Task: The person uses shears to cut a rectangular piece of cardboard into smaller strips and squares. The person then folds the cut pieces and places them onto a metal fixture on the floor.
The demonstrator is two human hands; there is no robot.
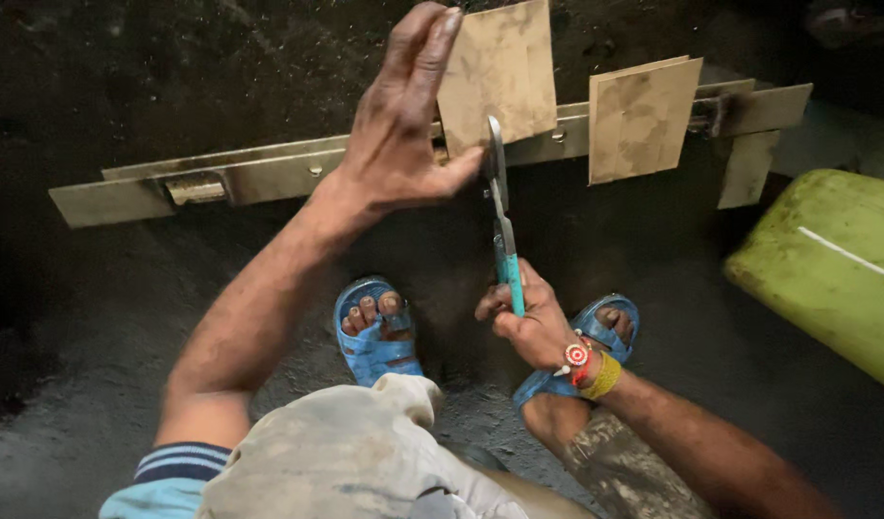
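My left hand [403, 125] holds a tan square sheet [499, 72] by its left edge, thumb below and fingers along the top. My right hand [528, 322] grips the teal handles of a pair of snips [500, 207]. The snips point up, and their metal blades meet the sheet's lower edge. A second tan sheet [642, 117] leans against a long metal bar [269, 173] just to the right of the one I hold.
The metal bar lies across a dark, dusty floor [124, 317], with a smaller metal piece [747, 168] hanging at its right end. A green container [831, 269] sits at the right. My feet in blue sandals [374, 332] rest below the hands.
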